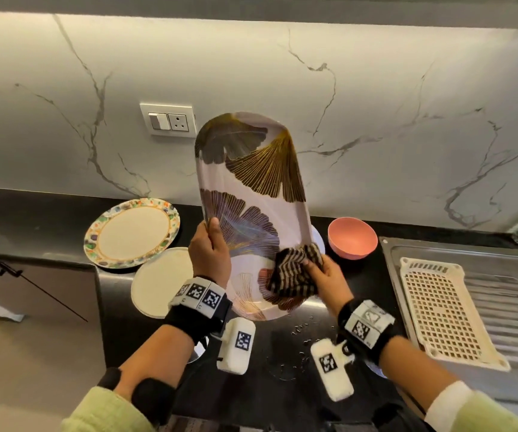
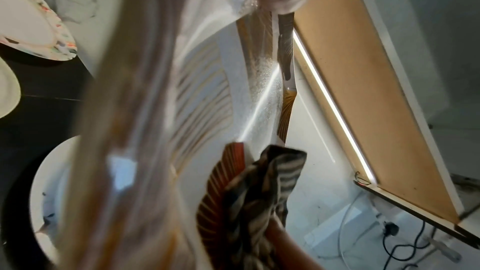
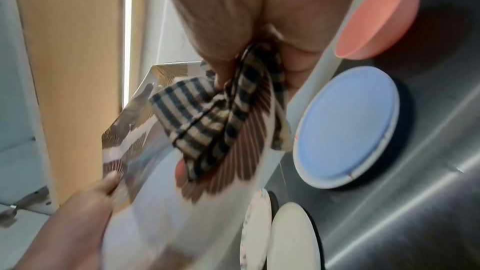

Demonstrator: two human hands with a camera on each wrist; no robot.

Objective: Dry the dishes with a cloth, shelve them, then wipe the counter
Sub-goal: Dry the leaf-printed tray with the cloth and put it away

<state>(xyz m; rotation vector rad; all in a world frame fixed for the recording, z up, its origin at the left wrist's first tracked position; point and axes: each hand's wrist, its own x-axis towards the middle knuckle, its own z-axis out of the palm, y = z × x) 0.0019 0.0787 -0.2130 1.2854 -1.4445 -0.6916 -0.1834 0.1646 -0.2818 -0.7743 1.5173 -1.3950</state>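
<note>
A long oval tray (image 1: pixel 251 194) with gold and purple leaf patterns stands tilted upright above the black counter. My left hand (image 1: pixel 209 249) grips its left rim, thumb on the face. My right hand (image 1: pixel 321 277) clutches a bunched black-and-cream checked cloth (image 1: pixel 295 275) against the tray's lower right face. The left wrist view shows the tray (image 2: pixel 207 100) close up with the cloth (image 2: pixel 262 196) on it. In the right wrist view the cloth (image 3: pixel 207 118) lies crumpled on the tray (image 3: pixel 145 202), held by my right hand (image 3: pixel 246 52).
On the counter (image 1: pixel 282 369) lie a floral-rimmed plate (image 1: pixel 131 233), a cream plate (image 1: pixel 161 282), a pink bowl (image 1: pixel 352 241) and a blue plate (image 3: pixel 348 128). A steel drainboard (image 1: pixel 507 294) with a cream perforated tray (image 1: pixel 441 310) is at right. Water drops dot the counter.
</note>
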